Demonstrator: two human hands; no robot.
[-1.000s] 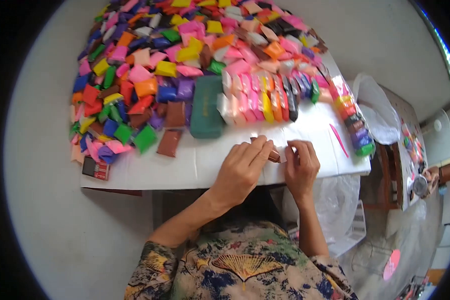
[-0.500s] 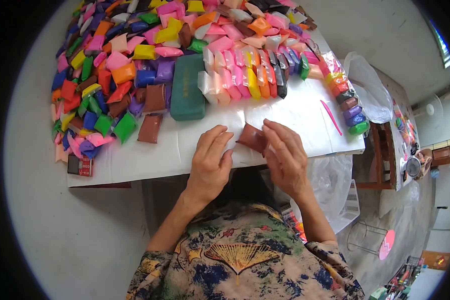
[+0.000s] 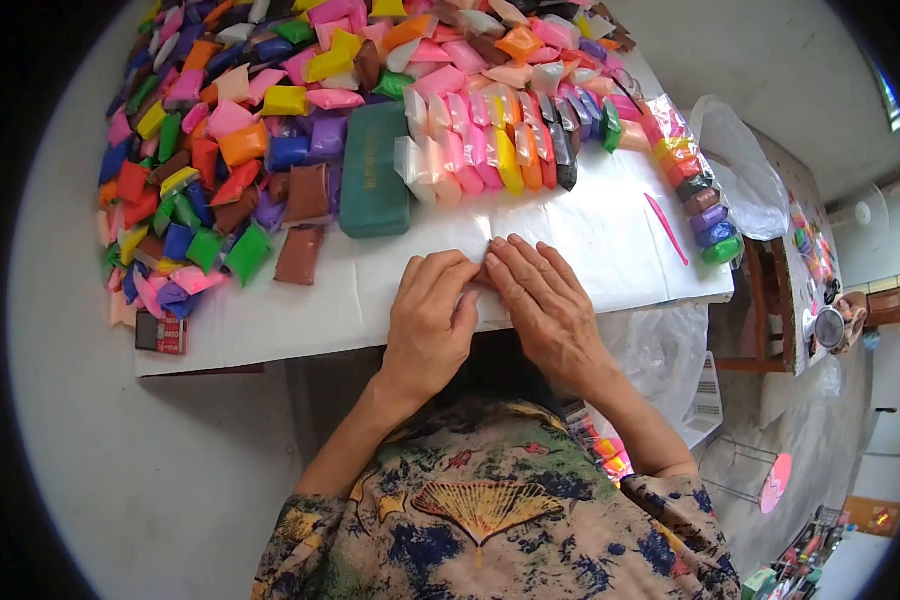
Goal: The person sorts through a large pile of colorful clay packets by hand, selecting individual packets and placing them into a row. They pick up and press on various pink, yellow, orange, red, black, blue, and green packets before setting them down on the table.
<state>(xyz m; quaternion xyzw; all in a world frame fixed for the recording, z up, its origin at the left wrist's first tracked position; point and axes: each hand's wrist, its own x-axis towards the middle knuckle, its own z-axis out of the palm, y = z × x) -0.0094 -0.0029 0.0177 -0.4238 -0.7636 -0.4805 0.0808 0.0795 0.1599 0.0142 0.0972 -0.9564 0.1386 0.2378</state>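
A small brown packet (image 3: pixel 484 277), apparently soft clay in clear wrap, lies at the table's front edge, mostly hidden under my hands. My right hand (image 3: pixel 542 305) is flat on top of it with the fingers stretched out together. Against its left edge, my left hand (image 3: pixel 428 312) has curled fingers, with the thumb bent below. Another brown packet (image 3: pixel 298 255) lies to the left, apart from my hands. Beyond my hands stands a dark green box (image 3: pixel 375 185). Right of the box, rows of coloured packets (image 3: pixel 490 150) lie side by side.
A large heap of loose coloured packets (image 3: pixel 240 145) covers the table's left and back. On the right are a pink tool (image 3: pixel 667 228) and a strip of wrapped packets (image 3: pixel 705 210). A small red-and-black device (image 3: pixel 160 332) sits at the left corner. Plastic bags (image 3: pixel 735 170) hang at the right.
My right hand has come down and left, flattening over the brown packet, which it now mostly covers. My left hand has shifted slightly right, its fingertips now against the packet.
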